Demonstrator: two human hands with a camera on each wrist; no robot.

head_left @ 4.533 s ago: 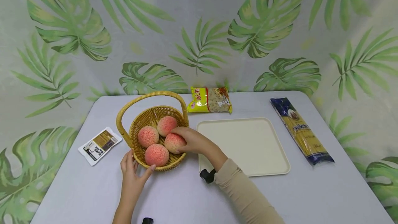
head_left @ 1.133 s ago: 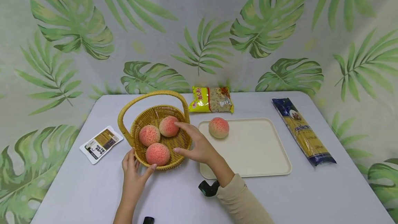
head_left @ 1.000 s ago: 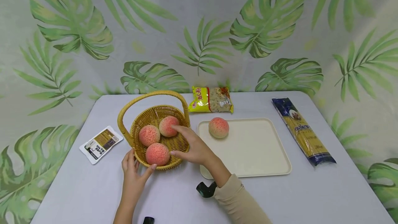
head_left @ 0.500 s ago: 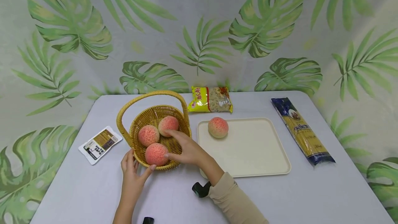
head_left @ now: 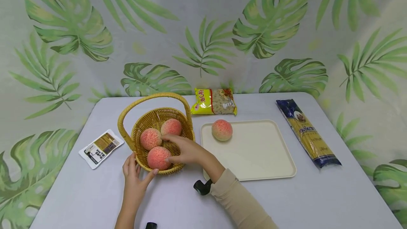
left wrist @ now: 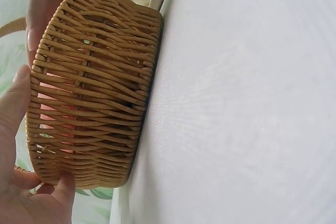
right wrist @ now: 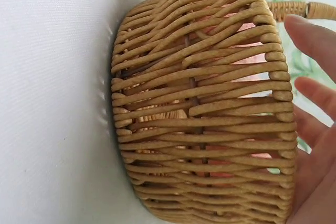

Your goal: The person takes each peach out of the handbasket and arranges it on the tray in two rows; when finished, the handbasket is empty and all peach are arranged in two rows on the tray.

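A wicker basket (head_left: 162,114) with a tall handle holds three round pink-and-cream peaches: a left one (head_left: 151,139), a back one (head_left: 171,127) and a front one (head_left: 158,158). My left hand (head_left: 135,176) grips the basket's near-left rim, thumb on top and fingers against its side. Over the basket's right rim reaches my right hand (head_left: 186,150), with the thumb at the front peach's right edge and the fingers spread above it, near the left peach. A fourth peach (head_left: 222,130) lies on the cream tray (head_left: 254,158), at its back left corner.
Behind the tray lies a yellow-ended food packet (head_left: 214,101). A long blue-ended pasta packet (head_left: 307,133) lies at the right, and a small white pouch (head_left: 101,148) left of the basket. Leaf-patterned cloth (head_left: 203,45) hangs behind the white table (head_left: 318,193).
One peach has gone from the basket to the tray. My right hand came back over the basket and moved left, from the back peach towards the front one. The left hand stays put.
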